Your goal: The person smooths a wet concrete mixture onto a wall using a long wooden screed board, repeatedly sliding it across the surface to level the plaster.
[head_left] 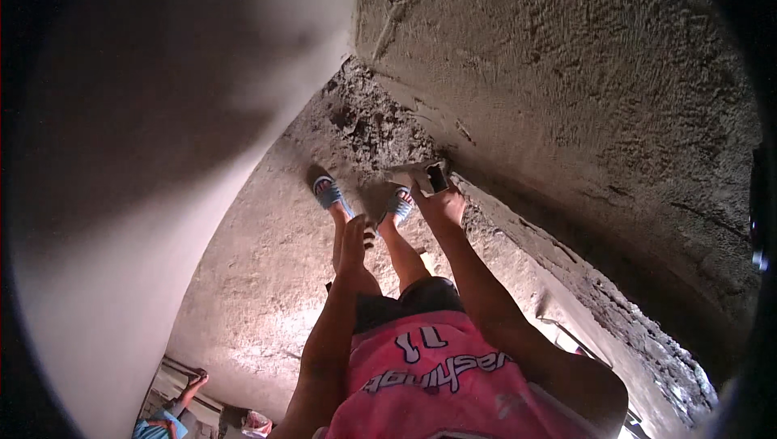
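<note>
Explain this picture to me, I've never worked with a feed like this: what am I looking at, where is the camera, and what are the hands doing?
There is one picture, taken by a wide fisheye camera worn on a person's head and looking down, so straight edges bend near the rim. The two bare forearms rising from the bottom edge belong to the wearer, above a pink shirt.

The right hand holds a flat metal trowel against the foot of a rough, freshly plastered wall. The left hand hangs open and holds nothing.

Below are the person's feet in blue sandals, standing on a dusty floor. Dark lumps of mortar lie in the corner where the wall meets the floor. A smooth pale wall fills the left side. Another person shows partly at the lower left.
</note>
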The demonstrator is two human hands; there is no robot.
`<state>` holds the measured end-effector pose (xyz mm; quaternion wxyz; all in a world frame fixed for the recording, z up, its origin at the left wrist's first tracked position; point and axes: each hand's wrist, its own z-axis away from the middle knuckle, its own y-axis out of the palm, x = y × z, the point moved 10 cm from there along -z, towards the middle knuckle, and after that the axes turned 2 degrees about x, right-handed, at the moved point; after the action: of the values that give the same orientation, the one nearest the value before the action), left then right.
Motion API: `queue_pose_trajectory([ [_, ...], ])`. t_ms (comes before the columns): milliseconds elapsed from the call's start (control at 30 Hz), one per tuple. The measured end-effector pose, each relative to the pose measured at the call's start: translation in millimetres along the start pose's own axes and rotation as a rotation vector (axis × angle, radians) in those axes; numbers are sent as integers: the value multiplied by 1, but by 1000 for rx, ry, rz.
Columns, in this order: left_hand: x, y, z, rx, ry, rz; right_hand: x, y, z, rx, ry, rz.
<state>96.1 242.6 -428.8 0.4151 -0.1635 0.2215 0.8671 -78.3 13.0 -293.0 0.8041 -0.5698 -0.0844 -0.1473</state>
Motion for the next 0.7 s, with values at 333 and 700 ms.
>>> queue_pose_trajectory([
  [333,-11,29,10,99,68,99,-18,22,30,39,-41,-117],
  [700,-58,25,53,58,92,-116,-31,3,40,-6,106,-288],
])
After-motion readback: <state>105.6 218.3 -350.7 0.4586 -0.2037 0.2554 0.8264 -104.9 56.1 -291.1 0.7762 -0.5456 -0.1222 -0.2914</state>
